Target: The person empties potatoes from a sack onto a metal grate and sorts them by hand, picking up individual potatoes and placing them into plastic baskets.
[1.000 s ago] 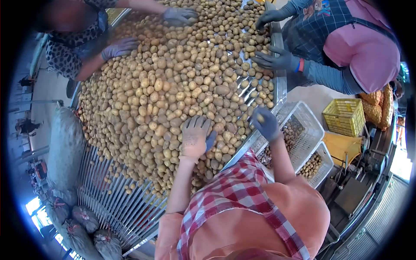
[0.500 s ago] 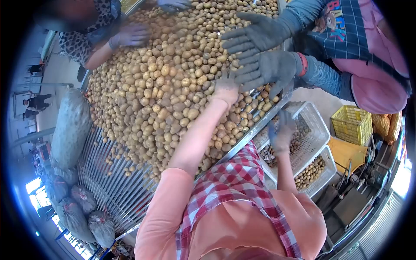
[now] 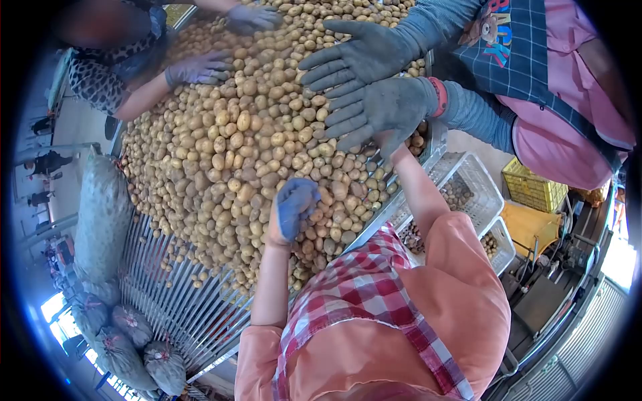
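Potatoes [image 3: 227, 154], round, dusty, under left hand [image 3: 291, 208] (blue rubbery palm, grip unclear), right hand [image 3: 390, 142] mostly hidden

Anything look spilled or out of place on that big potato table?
Nothing looks damaged. A few stray potatoes lie apart from the heap on the bare rollers, at its lower left edge. Also, the person's right hand is tucked under a co-worker's grey gloves, so they crowd one spot.
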